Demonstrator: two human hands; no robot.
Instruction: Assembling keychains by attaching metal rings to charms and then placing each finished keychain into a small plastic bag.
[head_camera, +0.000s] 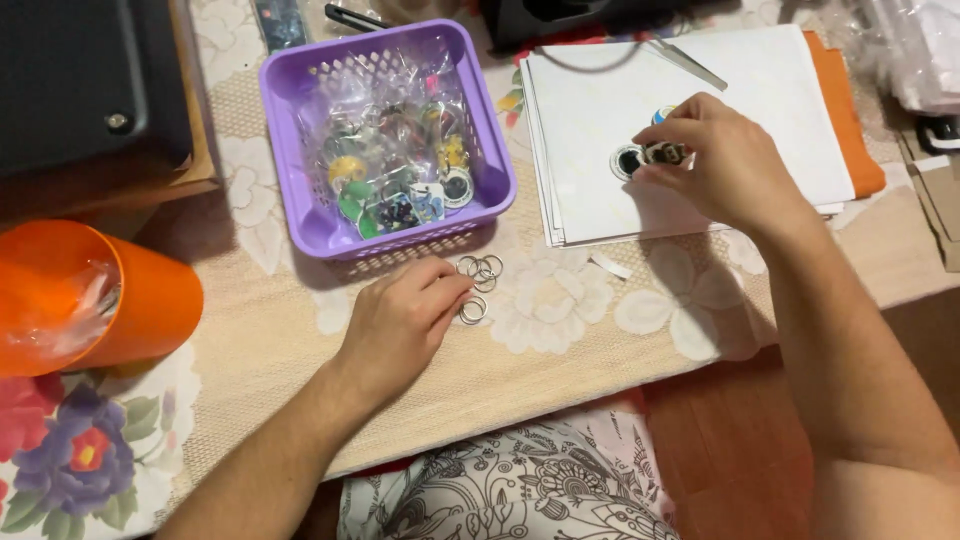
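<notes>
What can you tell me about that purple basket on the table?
The purple basket is a small, square tray that looks like moulded plastic, with rounded corners, a thick rim and latticed walls. It sits upright on the flowered lace tablecloth, between a dark box on the left and a stack of white paper on the right. Inside lie many small round colourful badges, some in clear plastic wrap. Neither hand touches it; the left hand rests just in front, by a few metal rings.

Your right hand (725, 165) covers most of the little thing it pinches, so you can't tell what it is. The orange cup (90, 300) runs off the left edge. The badges in the purple basket (300, 215) blur behind crinkly plastic.
</notes>
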